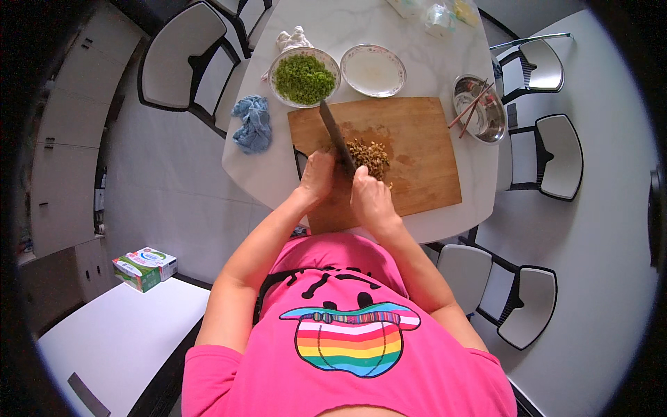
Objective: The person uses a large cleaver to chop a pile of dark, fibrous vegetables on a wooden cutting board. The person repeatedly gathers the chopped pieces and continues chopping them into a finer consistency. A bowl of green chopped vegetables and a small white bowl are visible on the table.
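Note:
My right hand [371, 194] is closed around the handle of a cleaver [336, 135], whose dark blade points up and left over a wooden cutting board [427, 156]. Just right of the blade lies a heap of chopped brown food [369, 155]. My left hand [319, 169] is on the blade's left side, over the board, with its fingers curled; what lies under them is hidden. Beyond the board stand a bowl of chopped green vegetables [304, 79] and, beside it, a white plate with a patterned rim [373, 70].
A steel bowl [492, 125] with chopsticks [471, 107] across it stands right of the board. A blue cloth [252, 124] lies at the left, a white cloth [294, 39] behind the green bowl, and plastic bags [439, 20] at the far side. Chairs [558, 156] surround the table.

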The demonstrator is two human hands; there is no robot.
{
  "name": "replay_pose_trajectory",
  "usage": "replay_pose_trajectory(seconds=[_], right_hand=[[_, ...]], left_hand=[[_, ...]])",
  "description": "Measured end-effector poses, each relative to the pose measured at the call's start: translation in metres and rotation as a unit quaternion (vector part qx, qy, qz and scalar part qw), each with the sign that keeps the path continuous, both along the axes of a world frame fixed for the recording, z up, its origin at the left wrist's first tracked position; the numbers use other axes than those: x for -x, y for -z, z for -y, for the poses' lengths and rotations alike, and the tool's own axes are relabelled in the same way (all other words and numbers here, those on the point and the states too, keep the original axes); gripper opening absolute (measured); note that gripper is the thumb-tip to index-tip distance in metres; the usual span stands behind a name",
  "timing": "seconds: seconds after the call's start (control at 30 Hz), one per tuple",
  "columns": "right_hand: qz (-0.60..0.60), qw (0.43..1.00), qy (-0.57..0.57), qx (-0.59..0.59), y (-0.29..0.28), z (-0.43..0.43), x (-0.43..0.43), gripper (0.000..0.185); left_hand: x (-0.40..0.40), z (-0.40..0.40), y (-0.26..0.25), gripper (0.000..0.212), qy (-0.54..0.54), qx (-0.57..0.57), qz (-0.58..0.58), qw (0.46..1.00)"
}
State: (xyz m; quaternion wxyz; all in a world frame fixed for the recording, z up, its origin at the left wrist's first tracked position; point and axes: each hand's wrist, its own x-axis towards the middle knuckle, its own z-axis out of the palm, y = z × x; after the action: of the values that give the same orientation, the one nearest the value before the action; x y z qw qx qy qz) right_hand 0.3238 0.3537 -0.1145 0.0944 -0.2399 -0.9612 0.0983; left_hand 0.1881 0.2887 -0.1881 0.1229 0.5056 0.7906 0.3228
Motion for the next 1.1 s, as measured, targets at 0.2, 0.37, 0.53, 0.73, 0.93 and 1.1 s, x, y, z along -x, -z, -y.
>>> replay_pose_trajectory(seconds=[0.2, 0.37, 0.53, 0.73, 0.93, 1.1], right_hand=[[0.062, 0.995, -0.028, 0.073, -0.044, -0.003, 0.004, 0.008], [0.07, 0.994, 0.03, 0.084, -0.012, 0.005, 0.006, 0.009], [0.056, 0.993, -0.014, 0.1, -0.032, -0.005, 0.005, 0.007], [0.055, 0.991, 0.028, 0.117, -0.019, 0.002, 0.012, 0.005], [0.095, 0.99, -0.011, 0.107, -0.045, -0.01, 0.012, 0.009], [0.065, 0.988, 0.019, 0.136, -0.025, 0.008, 0.006, 0.007]], left_hand=[[0.002, 0.004, -0.017, 0.011, -0.001, 0.073, 0.037, 0.997], [0.004, -0.003, 0.009, 0.017, -0.004, -0.028, -0.073, 0.997], [0.002, 0.001, 0.014, 0.017, -0.024, -0.085, -0.018, 0.996], [0.004, 0.004, 0.001, 0.016, 0.004, -0.07, -0.006, 0.998], [0.005, 0.006, -0.008, 0.015, -0.036, -0.039, 0.066, 0.996], [0.005, 0.004, 0.009, 0.017, -0.044, -0.05, 0.04, 0.997]])
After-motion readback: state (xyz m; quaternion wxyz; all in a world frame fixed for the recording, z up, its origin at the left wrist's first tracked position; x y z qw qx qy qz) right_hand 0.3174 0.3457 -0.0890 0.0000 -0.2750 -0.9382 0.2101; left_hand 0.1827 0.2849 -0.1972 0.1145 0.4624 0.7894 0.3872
